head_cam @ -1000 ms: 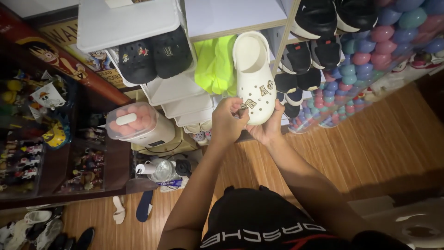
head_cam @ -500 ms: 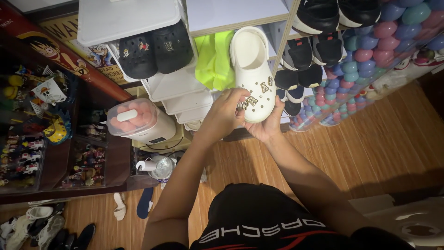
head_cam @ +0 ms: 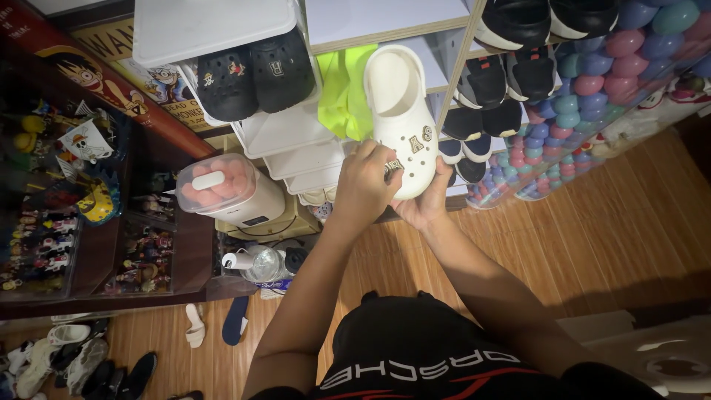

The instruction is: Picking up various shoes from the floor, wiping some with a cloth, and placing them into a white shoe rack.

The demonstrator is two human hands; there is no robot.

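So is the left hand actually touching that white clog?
Touching. The head view shows the left hand with its fingers laid on the toe of the white clog, while the right hand cups it from below.

a cream-white clog [head_cam: 400, 118] with gold charms, neon yellow-green clogs [head_cam: 342, 92] beside it, black clogs [head_cam: 252, 74] on white shelves [head_cam: 215, 26], and a warm brown wooden floor [head_cam: 592, 237].

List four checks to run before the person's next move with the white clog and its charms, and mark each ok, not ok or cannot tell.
1. White clog supported from beneath by right hand: ok.
2. Left hand fingertips on the charm at the toe: ok.
3. Charm fully seated in its hole: cannot tell, fingers partly cover it.
4. Two other charms in place on the upper: ok.
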